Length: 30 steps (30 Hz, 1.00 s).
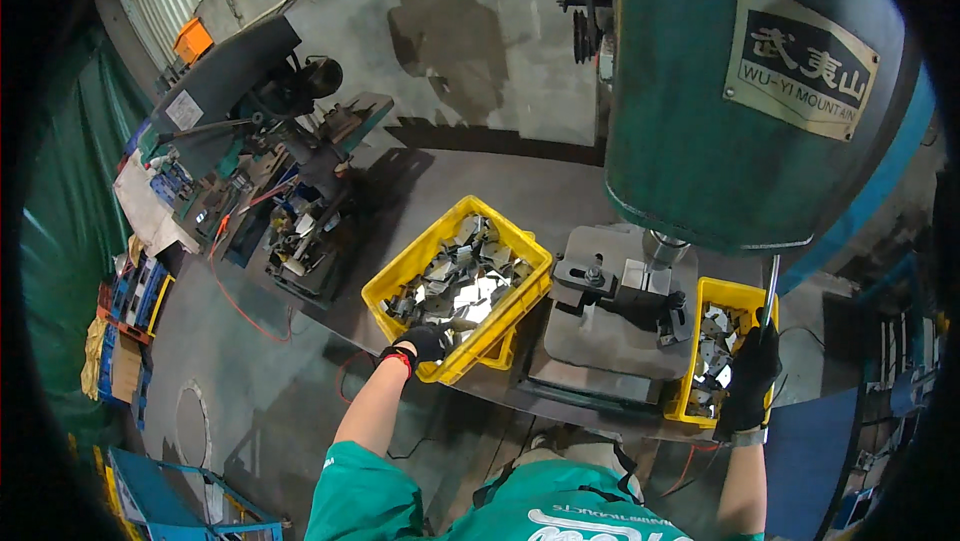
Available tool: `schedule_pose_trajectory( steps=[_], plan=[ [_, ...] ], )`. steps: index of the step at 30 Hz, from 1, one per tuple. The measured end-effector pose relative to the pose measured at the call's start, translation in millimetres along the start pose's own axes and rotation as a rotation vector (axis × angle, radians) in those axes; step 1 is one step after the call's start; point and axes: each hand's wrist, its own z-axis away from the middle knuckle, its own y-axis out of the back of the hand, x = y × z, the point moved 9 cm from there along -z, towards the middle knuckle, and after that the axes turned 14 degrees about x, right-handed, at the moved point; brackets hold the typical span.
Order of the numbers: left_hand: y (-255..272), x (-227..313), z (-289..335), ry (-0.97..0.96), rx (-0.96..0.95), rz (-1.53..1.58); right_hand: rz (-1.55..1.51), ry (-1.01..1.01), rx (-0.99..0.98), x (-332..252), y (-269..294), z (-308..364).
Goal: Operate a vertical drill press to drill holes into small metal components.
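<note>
My left hand (426,343), in a black glove with a red band at the wrist, reaches over the near edge of a yellow crate (536,259). Its thumb and a finger look apart, against the loose metal pieces (472,276) heaped inside; the other fingers blend in with the dark parts. My right hand (752,381), also gloved in black, is closed around a metal lever (771,293) on the green machine (740,161). Below the machine's spindle (664,249), a metal block (642,284) sits in a clamping fixture on the base plate (608,343).
A smaller yellow bin (733,290) of metal pieces stands right of the base plate, partly behind my right hand. Further left, another dark machine (300,156) stands on the bench among tools and scraps. A blue metal frame (190,496) is on the floor at lower left.
</note>
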Motion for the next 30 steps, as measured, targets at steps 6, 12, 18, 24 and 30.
schedule_pose_trajectory(
  steps=[6,12,18,24,30],
  plan=[
    [-26,-19,-12,0.101,-0.117,-0.094,0.124,0.216,0.062,13,-2,-2],
    [-42,-38,-14,0.112,-0.133,0.041,-0.017,-0.042,0.004,15,-8,-1],
    [-17,-45,-4,0.315,0.063,0.134,0.091,0.016,-0.050,5,-11,2],
    [-20,-66,-16,0.305,0.216,-0.032,-0.226,0.027,-0.023,1,2,-2],
    [-3,-97,-6,0.306,0.484,0.264,-0.118,0.105,-0.123,-23,3,0]
  ],
)
